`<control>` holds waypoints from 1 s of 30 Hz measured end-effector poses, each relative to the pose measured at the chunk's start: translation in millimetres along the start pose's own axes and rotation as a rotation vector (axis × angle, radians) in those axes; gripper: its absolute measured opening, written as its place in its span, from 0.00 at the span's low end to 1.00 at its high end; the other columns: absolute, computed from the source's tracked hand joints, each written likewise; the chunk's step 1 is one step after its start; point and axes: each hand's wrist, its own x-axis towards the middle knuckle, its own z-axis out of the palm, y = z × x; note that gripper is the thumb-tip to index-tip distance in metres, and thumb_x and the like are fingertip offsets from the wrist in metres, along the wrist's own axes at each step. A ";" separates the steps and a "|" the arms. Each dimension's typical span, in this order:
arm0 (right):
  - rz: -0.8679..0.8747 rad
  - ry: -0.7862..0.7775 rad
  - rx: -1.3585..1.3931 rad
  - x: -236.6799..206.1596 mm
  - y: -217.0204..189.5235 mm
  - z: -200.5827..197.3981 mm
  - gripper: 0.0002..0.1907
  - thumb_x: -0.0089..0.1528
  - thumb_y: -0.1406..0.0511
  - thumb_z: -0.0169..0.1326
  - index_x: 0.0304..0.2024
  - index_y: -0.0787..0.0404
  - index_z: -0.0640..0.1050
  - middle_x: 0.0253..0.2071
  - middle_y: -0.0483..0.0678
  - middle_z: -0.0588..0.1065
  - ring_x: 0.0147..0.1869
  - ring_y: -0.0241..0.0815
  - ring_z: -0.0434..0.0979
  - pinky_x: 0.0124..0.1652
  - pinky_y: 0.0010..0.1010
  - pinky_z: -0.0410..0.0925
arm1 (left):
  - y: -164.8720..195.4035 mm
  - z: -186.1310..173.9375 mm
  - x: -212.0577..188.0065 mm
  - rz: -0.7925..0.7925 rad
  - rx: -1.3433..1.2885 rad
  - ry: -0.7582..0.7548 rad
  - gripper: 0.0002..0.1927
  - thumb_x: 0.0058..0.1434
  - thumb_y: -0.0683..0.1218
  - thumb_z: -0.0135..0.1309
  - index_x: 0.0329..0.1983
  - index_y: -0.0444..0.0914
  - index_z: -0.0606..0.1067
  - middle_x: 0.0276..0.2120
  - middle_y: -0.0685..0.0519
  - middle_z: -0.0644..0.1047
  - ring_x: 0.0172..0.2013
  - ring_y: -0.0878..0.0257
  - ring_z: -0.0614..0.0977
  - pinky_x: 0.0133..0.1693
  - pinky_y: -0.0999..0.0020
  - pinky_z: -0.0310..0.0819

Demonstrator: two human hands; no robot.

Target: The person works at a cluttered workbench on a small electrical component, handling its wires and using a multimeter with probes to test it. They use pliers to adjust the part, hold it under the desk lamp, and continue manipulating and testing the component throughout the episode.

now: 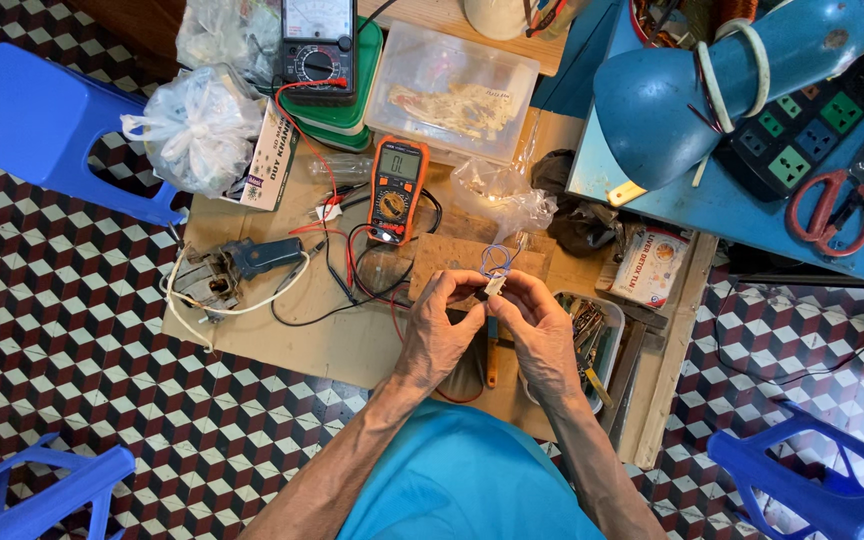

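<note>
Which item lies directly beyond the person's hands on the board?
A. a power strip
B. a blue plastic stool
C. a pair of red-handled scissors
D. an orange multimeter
D: the orange multimeter lies on the board just past the left hand and right hand, which together pinch a small white part with a blue wire loop.

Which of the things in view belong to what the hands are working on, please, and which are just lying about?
In hand:
left hand
right hand
small white part with a blue wire loop

Lying about:
orange multimeter
black multimeter
red scissors
clear plastic box
blue lamp
power strip
</note>
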 end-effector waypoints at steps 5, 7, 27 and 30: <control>0.042 0.033 0.075 2.2 4.5 -2.9 0.21 0.65 0.66 0.56 0.59 0.68 0.73 0.51 0.50 0.78 0.52 0.36 0.79 0.54 0.28 0.72 | 0.5 0.4 0.5 -0.064 -0.094 0.012 0.19 0.63 0.44 0.62 0.56 0.39 0.72 0.49 0.50 0.79 0.52 0.60 0.83 0.57 0.64 0.78; 0.077 0.016 0.171 3.2 6.0 -4.9 0.21 0.66 0.64 0.55 0.59 0.69 0.74 0.50 0.48 0.78 0.50 0.35 0.79 0.51 0.27 0.72 | 2.3 -0.6 0.2 -0.076 -0.052 0.026 0.25 0.60 0.46 0.64 0.59 0.39 0.72 0.50 0.49 0.78 0.52 0.59 0.82 0.56 0.63 0.77; 0.237 0.008 0.021 10.6 6.0 -17.3 0.21 0.71 0.56 0.51 0.48 0.71 0.80 0.40 0.56 0.80 0.39 0.42 0.79 0.40 0.32 0.74 | -23.1 -16.3 12.5 -0.350 -0.326 -0.297 0.27 0.58 0.49 0.66 0.59 0.35 0.74 0.50 0.50 0.79 0.51 0.63 0.83 0.53 0.67 0.79; 0.065 -0.014 -0.089 9.6 -2.4 -22.6 0.22 0.68 0.57 0.53 0.53 0.69 0.79 0.47 0.51 0.80 0.47 0.37 0.79 0.48 0.30 0.73 | -25.2 -15.5 14.3 -0.377 -0.396 -0.274 0.28 0.58 0.49 0.65 0.59 0.34 0.74 0.48 0.50 0.81 0.50 0.65 0.83 0.51 0.70 0.79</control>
